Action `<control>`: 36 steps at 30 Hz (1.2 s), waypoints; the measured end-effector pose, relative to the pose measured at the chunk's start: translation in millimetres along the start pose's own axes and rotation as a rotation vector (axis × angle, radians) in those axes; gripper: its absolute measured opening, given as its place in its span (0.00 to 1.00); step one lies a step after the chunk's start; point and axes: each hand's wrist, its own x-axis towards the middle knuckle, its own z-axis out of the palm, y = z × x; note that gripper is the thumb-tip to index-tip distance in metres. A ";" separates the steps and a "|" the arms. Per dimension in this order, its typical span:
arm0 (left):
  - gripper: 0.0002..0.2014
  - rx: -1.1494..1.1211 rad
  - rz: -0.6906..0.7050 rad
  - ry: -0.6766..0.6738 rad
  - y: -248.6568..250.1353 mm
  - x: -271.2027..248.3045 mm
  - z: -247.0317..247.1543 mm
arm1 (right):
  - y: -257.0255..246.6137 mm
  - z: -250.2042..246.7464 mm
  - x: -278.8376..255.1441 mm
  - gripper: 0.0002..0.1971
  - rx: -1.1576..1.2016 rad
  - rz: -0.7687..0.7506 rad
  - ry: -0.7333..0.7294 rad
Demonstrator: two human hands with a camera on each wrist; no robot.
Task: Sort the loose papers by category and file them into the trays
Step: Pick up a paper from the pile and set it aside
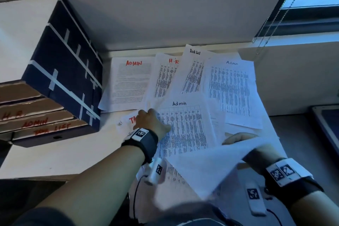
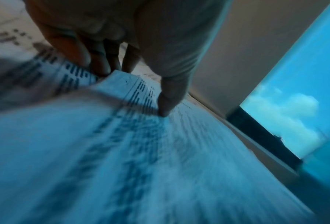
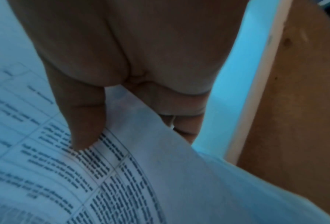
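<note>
The loose papers [image 1: 183,97] lie fanned across the table's far middle, headed Admin, H.R and Task List. The left hand [image 1: 152,121] pinches the left edge of the middle Admin sheet [image 1: 185,126]. The right hand [image 1: 238,138] grasps a lifted sheet [image 1: 207,167], apparently blank-side up, at the near edge. The trays [image 1: 42,115] stand at the left edge.

Printed papers [image 1: 185,126] overlapping on desk, labelled trays [image 1: 38,121] stacked left
</note>
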 end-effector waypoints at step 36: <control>0.38 0.290 0.220 -0.075 8.9 77.7 -38.5 | 2.9 -4.8 12.3 0.04 0.515 -0.227 0.331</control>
